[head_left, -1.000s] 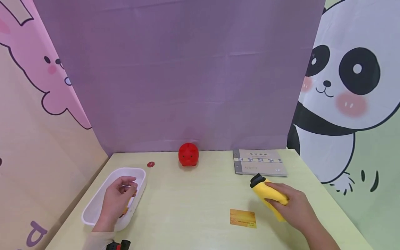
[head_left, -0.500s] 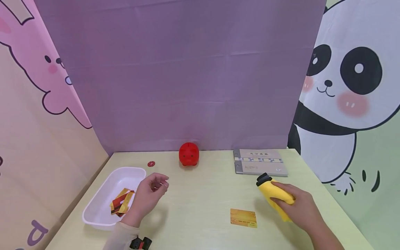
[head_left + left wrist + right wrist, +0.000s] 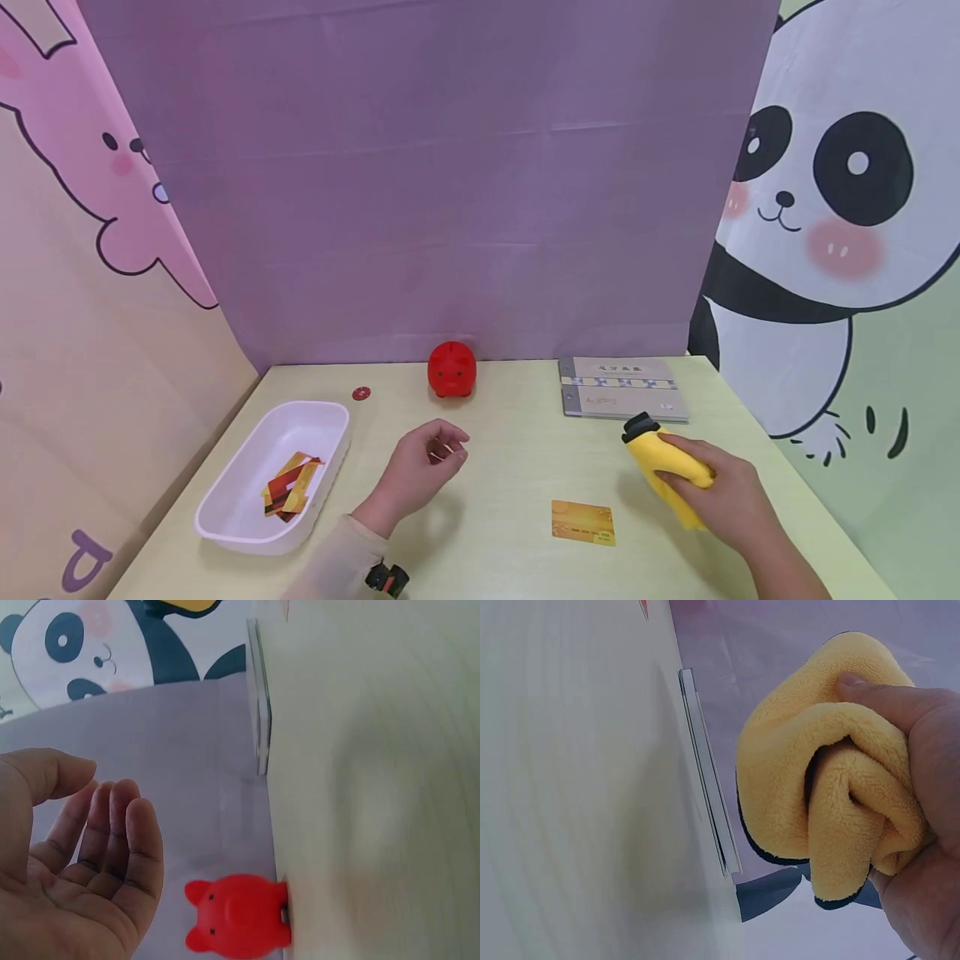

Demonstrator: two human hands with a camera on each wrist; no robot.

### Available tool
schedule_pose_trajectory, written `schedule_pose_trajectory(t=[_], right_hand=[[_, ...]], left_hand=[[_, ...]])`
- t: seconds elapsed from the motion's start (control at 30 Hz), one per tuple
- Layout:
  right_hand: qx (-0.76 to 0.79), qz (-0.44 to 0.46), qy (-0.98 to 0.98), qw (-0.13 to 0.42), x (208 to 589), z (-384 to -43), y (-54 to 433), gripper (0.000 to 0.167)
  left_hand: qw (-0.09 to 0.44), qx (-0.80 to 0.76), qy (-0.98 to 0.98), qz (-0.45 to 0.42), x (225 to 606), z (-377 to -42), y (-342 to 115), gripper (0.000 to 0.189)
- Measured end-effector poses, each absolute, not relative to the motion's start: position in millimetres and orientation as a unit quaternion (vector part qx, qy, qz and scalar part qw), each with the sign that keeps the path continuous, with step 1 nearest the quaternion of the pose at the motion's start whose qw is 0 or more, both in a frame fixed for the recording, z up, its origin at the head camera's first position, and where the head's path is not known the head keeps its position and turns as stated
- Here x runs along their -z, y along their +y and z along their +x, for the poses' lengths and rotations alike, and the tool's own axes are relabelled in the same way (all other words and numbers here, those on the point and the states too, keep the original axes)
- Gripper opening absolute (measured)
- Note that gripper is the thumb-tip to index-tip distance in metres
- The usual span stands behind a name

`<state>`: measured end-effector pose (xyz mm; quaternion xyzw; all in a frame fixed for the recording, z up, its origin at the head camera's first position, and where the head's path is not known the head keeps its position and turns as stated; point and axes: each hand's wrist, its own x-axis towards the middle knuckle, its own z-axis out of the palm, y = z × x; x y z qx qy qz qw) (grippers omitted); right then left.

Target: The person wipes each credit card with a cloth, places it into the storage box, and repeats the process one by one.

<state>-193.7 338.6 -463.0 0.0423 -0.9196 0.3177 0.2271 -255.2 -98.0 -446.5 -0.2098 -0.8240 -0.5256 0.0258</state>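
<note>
My left hand hovers over the middle of the table with loosely bent fingers and nothing in them; the left wrist view shows the bare palm and a gap between thumb and fingertips. On the right, my right hand grips a folded yellow towel with dark edging, held above the table. In the right wrist view the towel is bunched between thumb and fingers. A gold bank card lies flat on the table between the two hands.
A white plastic basin at the left holds several red and gold cards. At the back stand a red piggy bank and a grey notebook. A small red disc lies behind the basin.
My left hand has moved right, from over the basin to the middle of the table, uncovering the cards in the basin. The right hand with the towel has shifted slightly right.
</note>
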Motion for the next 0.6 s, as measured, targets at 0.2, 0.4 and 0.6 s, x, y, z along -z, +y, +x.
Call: schedule_pose_trajectory(t=[0.2, 0.4, 0.6], right_hand=[[-0.325, 0.032, -0.919, 0.220, 463, -193, 342, 0.058], [-0.331, 0.030, -0.915, 0.227, 466, -195, 346, 0.058], [-0.335, 0.022, -0.915, 0.225, 466, -194, 348, 0.058]], left_hand=[[-0.003, 0.532, -0.814, -0.233, 451, -256, -75, 0.016], [-0.022, 0.536, -0.808, -0.246, 454, -259, -56, 0.019], [-0.042, 0.519, -0.812, -0.261, 456, -260, -35, 0.022]])
